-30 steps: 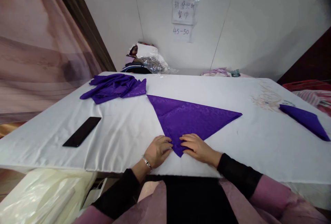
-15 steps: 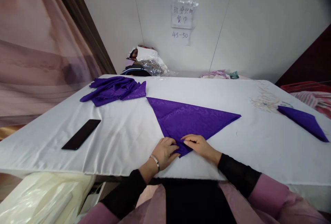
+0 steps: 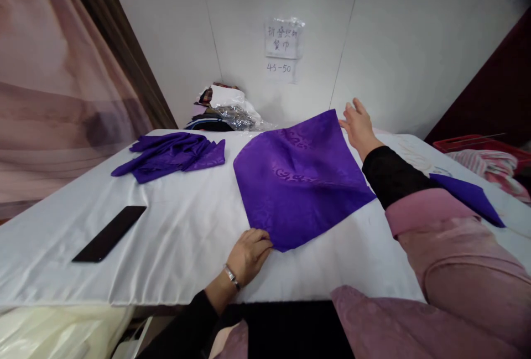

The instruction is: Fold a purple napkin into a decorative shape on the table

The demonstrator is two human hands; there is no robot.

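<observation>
A patterned purple napkin (image 3: 298, 182) rises in front of me, one top corner lifted off the table. At that raised corner my right hand (image 3: 360, 124) is closed on the cloth, thumb side against the edge and some fingers loosely raised. Low down, my left hand (image 3: 250, 251) has its fingers pressed together on the napkin's near edge, holding it at the table. What lies under the left fingertips is hidden. Bunched purple napkins (image 3: 174, 154) lie at the far left. A folded purple napkin (image 3: 468, 196) rests on the right, beyond my right sleeve.
The white cloth-covered table (image 3: 174, 254) carries a dark flat phone-like slab (image 3: 110, 233) at left. A clothes pile with clear plastic (image 3: 230, 107) stands against the wall, below a paper sign (image 3: 282, 43). A red basket (image 3: 464, 142) with striped cloth is at right.
My right hand has moved from the near corner up and away, lifting a napkin corner and opening the folded triangle. The left hand stays near the bottom edge. The view has shifted slightly.
</observation>
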